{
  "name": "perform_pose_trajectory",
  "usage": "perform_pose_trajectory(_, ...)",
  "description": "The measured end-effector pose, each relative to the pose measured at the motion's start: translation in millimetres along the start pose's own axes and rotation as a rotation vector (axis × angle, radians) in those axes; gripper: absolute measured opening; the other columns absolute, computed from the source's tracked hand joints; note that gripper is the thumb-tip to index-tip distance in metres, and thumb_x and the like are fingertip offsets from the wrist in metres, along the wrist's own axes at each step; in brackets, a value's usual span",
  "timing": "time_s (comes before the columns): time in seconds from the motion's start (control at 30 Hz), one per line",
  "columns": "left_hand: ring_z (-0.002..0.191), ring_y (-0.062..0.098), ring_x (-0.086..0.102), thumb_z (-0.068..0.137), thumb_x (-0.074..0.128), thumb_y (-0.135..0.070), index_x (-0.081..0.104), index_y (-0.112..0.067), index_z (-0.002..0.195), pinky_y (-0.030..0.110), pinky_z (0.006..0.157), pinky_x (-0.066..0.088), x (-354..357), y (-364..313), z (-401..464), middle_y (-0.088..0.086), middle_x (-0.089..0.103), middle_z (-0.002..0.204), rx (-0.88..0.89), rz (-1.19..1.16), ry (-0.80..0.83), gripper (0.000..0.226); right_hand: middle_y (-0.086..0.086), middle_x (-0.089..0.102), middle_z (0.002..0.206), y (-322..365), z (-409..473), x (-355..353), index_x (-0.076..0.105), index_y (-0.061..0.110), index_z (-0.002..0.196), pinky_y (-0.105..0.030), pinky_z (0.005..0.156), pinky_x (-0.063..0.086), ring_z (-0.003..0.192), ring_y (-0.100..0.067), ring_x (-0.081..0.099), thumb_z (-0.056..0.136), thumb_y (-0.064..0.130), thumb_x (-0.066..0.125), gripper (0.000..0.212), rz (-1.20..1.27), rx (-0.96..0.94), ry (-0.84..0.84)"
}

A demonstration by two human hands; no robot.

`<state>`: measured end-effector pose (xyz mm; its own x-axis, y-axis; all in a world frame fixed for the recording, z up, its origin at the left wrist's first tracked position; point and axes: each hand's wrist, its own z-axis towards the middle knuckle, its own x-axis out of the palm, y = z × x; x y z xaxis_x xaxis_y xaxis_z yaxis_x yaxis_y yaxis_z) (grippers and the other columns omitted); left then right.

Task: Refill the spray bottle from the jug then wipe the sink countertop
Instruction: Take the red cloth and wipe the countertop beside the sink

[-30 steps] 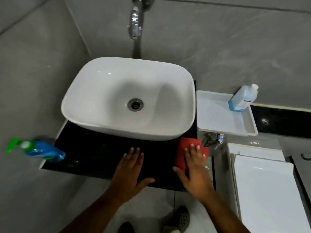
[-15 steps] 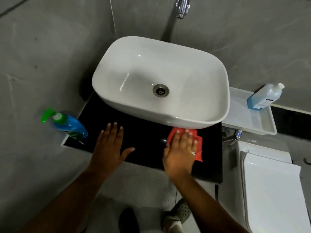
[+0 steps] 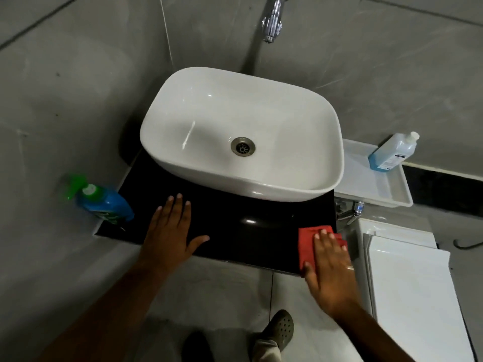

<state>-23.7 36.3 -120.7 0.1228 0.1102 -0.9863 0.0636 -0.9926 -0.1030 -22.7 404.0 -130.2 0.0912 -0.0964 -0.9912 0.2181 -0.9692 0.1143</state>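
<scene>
Beside white basin (image 3: 261, 105), spray bottle (image 3: 104, 202) left, right hand (image 3: 329, 265) flat on red cloth (image 3: 308, 244)

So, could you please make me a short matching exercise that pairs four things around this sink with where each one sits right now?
Things:
1. red cloth
2. spray bottle
3. clear bottle of blue liquid
4. left hand

Places:
A. in the white tray
B. flat on the black countertop, holding nothing
C. at the countertop's left end
D. under the right hand

Pairs: 1-D, 2-C, 3-A, 4-B
</scene>
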Motion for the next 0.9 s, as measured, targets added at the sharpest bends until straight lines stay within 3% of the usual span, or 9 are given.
perform_pose_trajectory(0.1,0.142,0.039,0.025,0.081,0.009,-0.076,0.034,-0.005,0.143,0.052,0.114,0.023,2.8,4.1,2.4,0.023,0.030,0.152,0.015,0.017,0.002,0.098,-0.025,0.030,0.151,20.7,28.8,1.9,0.031,-0.003,0.143,-0.055,0.116,0.015,0.142,-0.038,0.024,0.089,0.045,0.023,0.073,0.026,0.260,-0.079)
perform_pose_trajectory(0.23,0.144,0.037,0.019,0.080,0.010,-0.077,0.028,-0.009,0.146,0.052,0.116,0.019,7.0,6.6,3.2,0.022,0.024,0.154,0.026,0.023,0.007,0.096,-0.029,0.021,0.153,91.1,67.2,7.2,0.024,-0.004,0.145,-0.056,0.115,0.007,0.144,-0.042,0.015,0.086,0.038,0.028,0.073,0.172,0.637,-0.087)
perform_pose_trajectory(0.33,0.144,0.037,0.019,0.081,0.009,-0.075,0.028,-0.008,0.146,0.052,0.115,0.019,7.4,7.6,3.2,0.022,0.025,0.154,-0.002,-0.003,0.002,0.095,-0.030,0.025,0.151,151.2,78.5,12.4,0.029,-0.005,0.143,-0.059,0.114,0.006,0.142,-0.044,0.019,0.088,0.031,0.042,0.067,0.171,0.494,-0.095)
perform_pose_trajectory(0.47,0.141,0.041,0.026,0.085,0.004,-0.072,0.035,-0.004,0.142,0.054,0.112,0.025,4.1,9.6,-1.9,0.025,0.030,0.151,-0.030,-0.051,0.001,0.094,-0.019,0.012,0.158,199.8,61.6,23.2,0.017,0.005,0.148,-0.049,0.116,-0.009,0.147,-0.035,0.005,0.093,0.038,0.032,0.066,0.087,-0.020,0.009)
perform_pose_trajectory(0.6,0.137,0.043,0.032,0.087,0.005,-0.069,0.041,-0.002,0.139,0.056,0.109,0.029,-0.6,9.2,-3.4,0.026,0.036,0.147,-0.026,-0.045,-0.005,0.092,-0.012,0.032,0.153,136.6,29.4,16.4,0.035,0.011,0.145,-0.051,0.118,0.016,0.144,-0.030,0.023,0.090,0.040,0.046,0.063,0.061,-0.380,0.010)
perform_pose_trajectory(0.67,0.138,0.043,0.031,0.086,0.004,-0.070,0.041,-0.002,0.139,0.055,0.110,0.028,-0.9,6.5,-1.5,0.026,0.035,0.148,-0.029,-0.048,0.000,0.094,-0.009,0.024,0.156,86.3,10.0,13.0,0.027,0.016,0.148,-0.047,0.119,0.012,0.145,-0.028,0.019,0.089,0.042,0.046,0.068,0.038,-0.316,0.037)
perform_pose_trajectory(0.77,0.140,0.042,0.028,0.084,0.005,-0.074,0.038,-0.004,0.141,0.054,0.111,0.026,2.8,5.4,1.5,0.026,0.033,0.149,-0.018,-0.065,0.001,0.096,-0.008,0.017,0.158,23.9,0.4,1.9,0.020,0.016,0.150,-0.047,0.119,0.009,0.147,-0.026,0.013,0.092,0.047,0.031,0.066,0.038,-0.121,0.049)
perform_pose_trajectory(0.9,0.141,0.041,0.025,0.084,0.009,-0.074,0.035,-0.005,0.142,0.054,0.112,0.024,8.3,8.8,2.2,0.025,0.030,0.151,-0.023,-0.076,-0.007,0.094,-0.017,0.022,0.156,19.6,24.9,-1.0,0.026,0.005,0.147,-0.050,0.119,0.009,0.146,-0.032,0.015,0.091,0.044,0.023,0.069,0.041,0.137,-0.041)
